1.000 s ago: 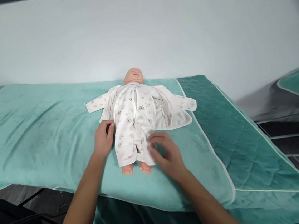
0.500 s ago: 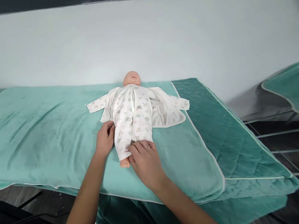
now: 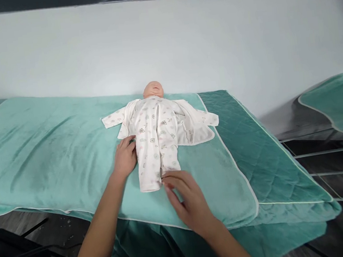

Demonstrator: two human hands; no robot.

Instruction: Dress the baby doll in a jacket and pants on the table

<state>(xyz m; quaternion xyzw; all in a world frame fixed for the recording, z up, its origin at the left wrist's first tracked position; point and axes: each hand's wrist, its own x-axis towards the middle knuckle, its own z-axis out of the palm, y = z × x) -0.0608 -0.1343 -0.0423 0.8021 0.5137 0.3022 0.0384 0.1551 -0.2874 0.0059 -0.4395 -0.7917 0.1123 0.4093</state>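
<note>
A baby doll (image 3: 153,89) lies on its back, its head toward the wall. White printed baby trousers (image 3: 150,147) cover its body from the neck down, and its feet are hidden. Beneath spreads an open white baby shirt (image 3: 194,126), sleeves out to both sides. Along the trousers' left edge, my left hand (image 3: 125,156) has bent fingers closed at the fabric, the tips partly hidden. My right hand (image 3: 187,199) is at the lower hem between the legs, its thumb and fingertips pinching the cloth there.
A light green blanket (image 3: 53,150) covers the bed, over a darker quilted cover (image 3: 254,152) at the right. A white wall (image 3: 161,39) runs behind. A black chair (image 3: 15,253) stands at lower left; a metal rack (image 3: 325,152) is on the right.
The trouser leg's hem has come down over the doll's foot, which showed before. My right hand has shifted right and toward me; my left hand has moved slightly right.
</note>
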